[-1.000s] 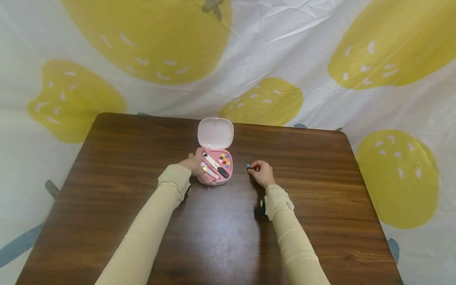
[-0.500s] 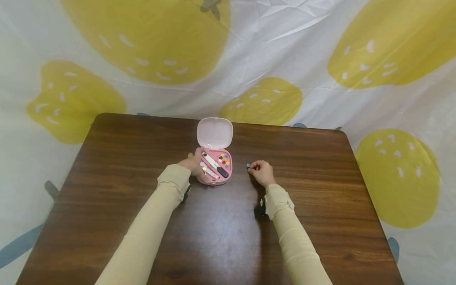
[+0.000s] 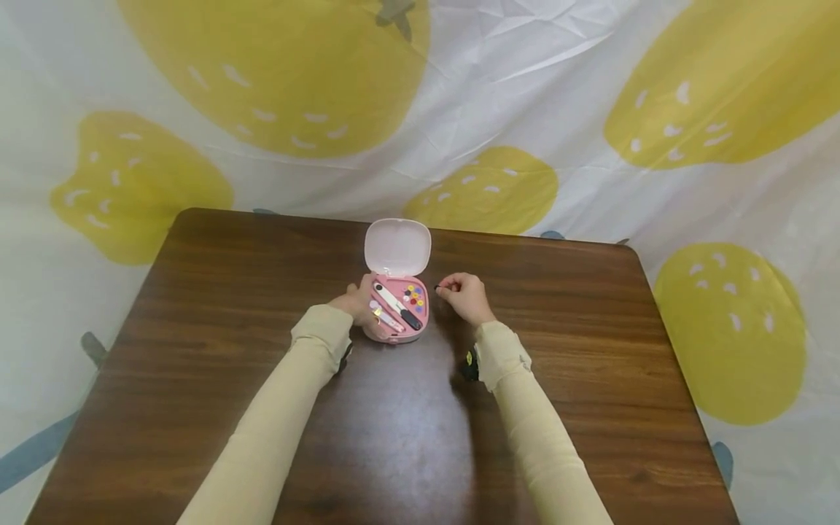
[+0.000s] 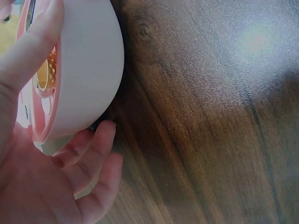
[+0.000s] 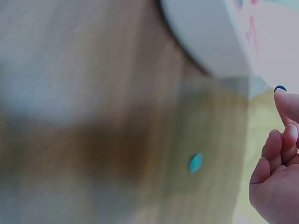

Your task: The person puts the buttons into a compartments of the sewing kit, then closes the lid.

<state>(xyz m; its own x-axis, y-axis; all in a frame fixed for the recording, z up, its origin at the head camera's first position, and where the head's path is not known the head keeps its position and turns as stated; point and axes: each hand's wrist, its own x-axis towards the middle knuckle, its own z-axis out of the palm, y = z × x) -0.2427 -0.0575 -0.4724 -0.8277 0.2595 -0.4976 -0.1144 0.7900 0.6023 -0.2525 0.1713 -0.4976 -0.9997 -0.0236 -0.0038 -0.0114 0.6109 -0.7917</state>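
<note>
A sewing kit case [image 3: 410, 337] with a pink inside lies on the table, its pale lid [image 3: 397, 248] raised. My left hand [image 3: 357, 302] holds its left side; in the left wrist view the thumb lies over the rim and the other fingers are by the white outer wall [image 4: 88, 65]. A gold thimble [image 4: 45, 74] shows under the thumb. My right hand [image 3: 467, 297] pinches a small dark button [image 5: 280, 88] just right of the case. Several coloured buttons [image 3: 413, 295] fill one compartment, beside a white and black tool [image 3: 398, 306].
A teal button [image 5: 195, 162] lies on the brown wooden table [image 3: 558, 350], near the case in the right wrist view. A cloth with yellow fruit prints [image 3: 485, 186] hangs behind the table's back edge.
My right hand has lifted the dark button away from beside the teal one and moved left and farther back, towards the case. The left hand stays on the case.
</note>
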